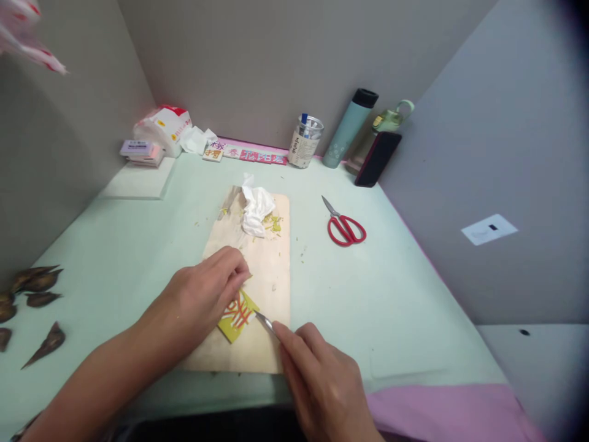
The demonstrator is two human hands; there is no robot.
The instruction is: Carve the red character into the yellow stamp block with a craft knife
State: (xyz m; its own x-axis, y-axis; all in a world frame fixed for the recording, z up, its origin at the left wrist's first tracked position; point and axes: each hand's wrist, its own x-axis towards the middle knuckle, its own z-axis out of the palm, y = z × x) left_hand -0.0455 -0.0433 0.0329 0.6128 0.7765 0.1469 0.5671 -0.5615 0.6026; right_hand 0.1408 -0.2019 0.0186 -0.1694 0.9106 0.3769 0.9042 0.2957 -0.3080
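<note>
A yellow-green carving block (233, 329) with red-orange character strokes lies tilted on the wooden board (280, 264). My left hand (214, 279) covers the block's upper left part. Its fingers are curled and pinched together just past the block's top corner; what they hold, if anything, is too small to tell. In my right hand (322, 374) is a slim metal craft knife (267, 323), gripped like a pen. The blade tip touches or nearly touches the block's right edge, beside a pale cut area.
A crumpled tissue (257, 212) and green shavings (275, 224) lie on the board's far end. Red-handled scissors (343, 224) rest to the right. Behind stand a pen jar (304, 144), a teal bottle (348, 132) and a phone (378, 159). Brown pods (43, 299) lie left.
</note>
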